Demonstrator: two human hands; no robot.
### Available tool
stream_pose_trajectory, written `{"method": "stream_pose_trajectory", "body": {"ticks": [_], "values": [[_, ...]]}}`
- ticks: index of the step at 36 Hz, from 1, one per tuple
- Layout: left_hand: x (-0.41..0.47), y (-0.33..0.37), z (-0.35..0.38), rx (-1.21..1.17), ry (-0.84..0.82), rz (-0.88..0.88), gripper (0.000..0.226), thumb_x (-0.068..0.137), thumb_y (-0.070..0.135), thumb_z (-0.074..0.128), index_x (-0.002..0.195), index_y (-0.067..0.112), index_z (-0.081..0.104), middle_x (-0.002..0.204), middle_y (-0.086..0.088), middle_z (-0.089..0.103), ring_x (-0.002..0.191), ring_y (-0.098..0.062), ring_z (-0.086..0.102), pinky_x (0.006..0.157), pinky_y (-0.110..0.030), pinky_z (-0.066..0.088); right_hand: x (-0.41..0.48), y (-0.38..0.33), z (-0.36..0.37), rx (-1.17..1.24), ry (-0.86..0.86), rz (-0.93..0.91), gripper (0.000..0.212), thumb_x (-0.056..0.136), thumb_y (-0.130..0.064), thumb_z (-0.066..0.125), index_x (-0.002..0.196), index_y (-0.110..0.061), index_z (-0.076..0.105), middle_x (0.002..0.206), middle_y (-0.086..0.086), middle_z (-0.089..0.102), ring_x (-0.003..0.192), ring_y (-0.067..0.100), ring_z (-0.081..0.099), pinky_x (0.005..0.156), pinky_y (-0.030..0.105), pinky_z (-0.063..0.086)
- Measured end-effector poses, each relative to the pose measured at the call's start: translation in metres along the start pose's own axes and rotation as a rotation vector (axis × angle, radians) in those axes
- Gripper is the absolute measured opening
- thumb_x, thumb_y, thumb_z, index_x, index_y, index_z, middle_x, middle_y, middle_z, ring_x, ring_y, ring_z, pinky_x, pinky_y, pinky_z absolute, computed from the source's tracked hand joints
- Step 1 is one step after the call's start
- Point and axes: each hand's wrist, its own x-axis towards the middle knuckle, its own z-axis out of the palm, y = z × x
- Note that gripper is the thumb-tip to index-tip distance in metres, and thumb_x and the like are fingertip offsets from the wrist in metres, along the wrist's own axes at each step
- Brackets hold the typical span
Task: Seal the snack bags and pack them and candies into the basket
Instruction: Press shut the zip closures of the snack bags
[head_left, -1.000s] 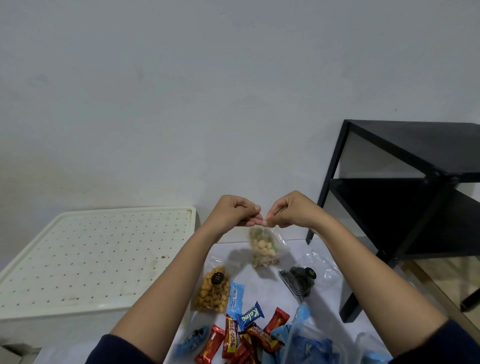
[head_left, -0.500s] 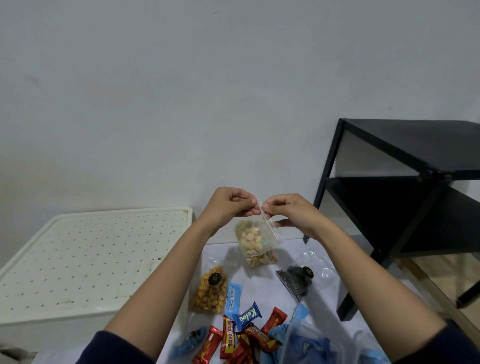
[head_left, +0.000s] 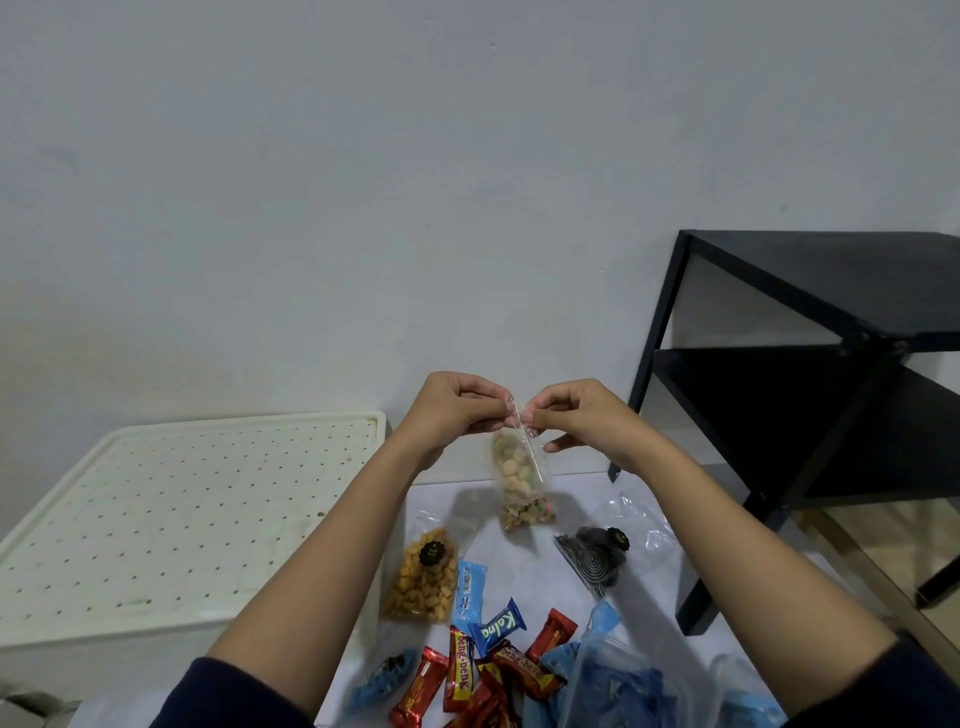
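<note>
Both hands up over the tabletop (head_left: 545, 577), pinched shut on the top strip of one clear snack bag (head_left: 519, 478) of mixed pale bits. Left hand (head_left: 452, 415) pinches the upper end of the strip, right hand (head_left: 576, 421) grips just beside it, fingertips nearly touching. Bag hangs below and between them, clear of the tabletop; the seal strip runs slanted, down and to the right, away from the pinch. My read: seal only part pressed, so the right hand is the one placed to slide along the strip to its free lower end. Yellow snack bag (head_left: 423, 577), dark snack bag (head_left: 595, 561) and candies (head_left: 493, 660) lie on the tabletop below. No basket that I can identify in view.
</note>
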Motion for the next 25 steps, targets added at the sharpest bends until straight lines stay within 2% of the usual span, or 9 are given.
{"method": "stream_pose_trajectory", "body": {"ticks": [4, 9, 13, 18, 20, 22, 24, 25], "values": [[0.0, 0.001, 0.001, -0.008, 0.007, 0.007, 0.008, 0.075, -0.007, 0.069, 0.082, -0.003, 0.067, 0.06, -0.007, 0.07, 0.059, -0.011, 0.068, 0.058, -0.016, 0.053, -0.003, 0.001, 0.001, 0.069, 0.02, 0.046, 0.008, 0.086, -0.012, 0.066, 0.077, -0.011, 0.066, 0.07, -0.002, 0.068, 0.06, 0.003, 0.066, 0.051, 0.014, 0.051], [0.0, -0.005, 0.004, 0.011, 0.041, 0.033, 0.01, 0.074, -0.009, 0.069, 0.079, -0.001, 0.067, 0.058, -0.006, 0.069, 0.058, -0.01, 0.068, 0.059, -0.017, 0.054, -0.001, 0.008, 0.003, 0.099, 0.029, 0.041, 0.008, 0.085, -0.011, 0.066, 0.077, -0.011, 0.067, 0.072, -0.002, 0.069, 0.071, 0.006, 0.067, 0.065, 0.025, 0.059], [0.0, -0.01, 0.007, -0.012, 0.085, 0.056, 0.015, 0.074, -0.014, 0.065, 0.073, 0.001, 0.067, 0.058, -0.005, 0.069, 0.057, -0.01, 0.066, 0.062, -0.018, 0.056, -0.002, 0.012, 0.003, 0.139, 0.029, 0.032, 0.004, 0.083, -0.005, 0.068, 0.082, -0.009, 0.067, 0.077, 0.003, 0.067, 0.072, 0.006, 0.066, 0.063, 0.025, 0.059], [0.0, -0.018, 0.005, -0.042, 0.113, 0.049, 0.012, 0.076, -0.013, 0.064, 0.076, -0.001, 0.067, 0.06, -0.005, 0.068, 0.056, -0.012, 0.066, 0.061, -0.018, 0.056, -0.006, 0.02, 0.001, 0.161, -0.074, 0.092, 0.022, 0.078, 0.01, 0.066, 0.094, -0.005, 0.065, 0.081, 0.003, 0.066, 0.071, 0.008, 0.067, 0.062, 0.025, 0.057], [0.0, -0.018, 0.004, -0.018, 0.105, 0.055, 0.012, 0.076, -0.012, 0.064, 0.076, 0.0, 0.067, 0.061, -0.005, 0.067, 0.056, -0.011, 0.065, 0.062, -0.018, 0.056, -0.008, 0.021, -0.003, 0.094, -0.121, 0.102, 0.022, 0.079, 0.006, 0.067, 0.097, -0.006, 0.066, 0.082, 0.002, 0.066, 0.076, 0.009, 0.066, 0.066, 0.026, 0.057], [0.001, -0.014, 0.002, 0.032, 0.074, 0.06, 0.011, 0.078, -0.011, 0.064, 0.077, 0.0, 0.066, 0.063, -0.006, 0.066, 0.057, -0.011, 0.065, 0.063, -0.019, 0.056, -0.008, 0.023, -0.007, 0.014, -0.1, 0.07, 0.022, 0.082, -0.003, 0.068, 0.102, -0.013, 0.066, 0.088, -0.001, 0.065, 0.086, 0.01, 0.065, 0.077, 0.029, 0.057], [0.001, -0.008, 0.001, 0.12, 0.003, 0.062, 0.01, 0.08, -0.01, 0.062, 0.08, 0.0, 0.066, 0.065, -0.008, 0.065, 0.059, -0.011, 0.064, 0.066, -0.019, 0.057, -0.005, 0.023, -0.012, -0.048, -0.022, 0.007, 0.033, 0.082, -0.009, 0.069, 0.112, -0.021, 0.061, 0.105, -0.002, 0.061, 0.1, 0.012, 0.061, 0.086, 0.029, 0.053], [0.001, -0.004, 0.001, 0.171, -0.036, 0.069, 0.011, 0.081, -0.009, 0.06, 0.082, 0.0, 0.065, 0.065, -0.009, 0.064, 0.06, -0.013, 0.063, 0.066, -0.02, 0.056, -0.004, 0.022, -0.014, -0.09, -0.002, -0.035, 0.042, 0.081, -0.01, 0.07, 0.119, -0.024, 0.056, 0.114, -0.003, 0.058, 0.107, 0.012, 0.057, 0.086, 0.023, 0.051]]}}
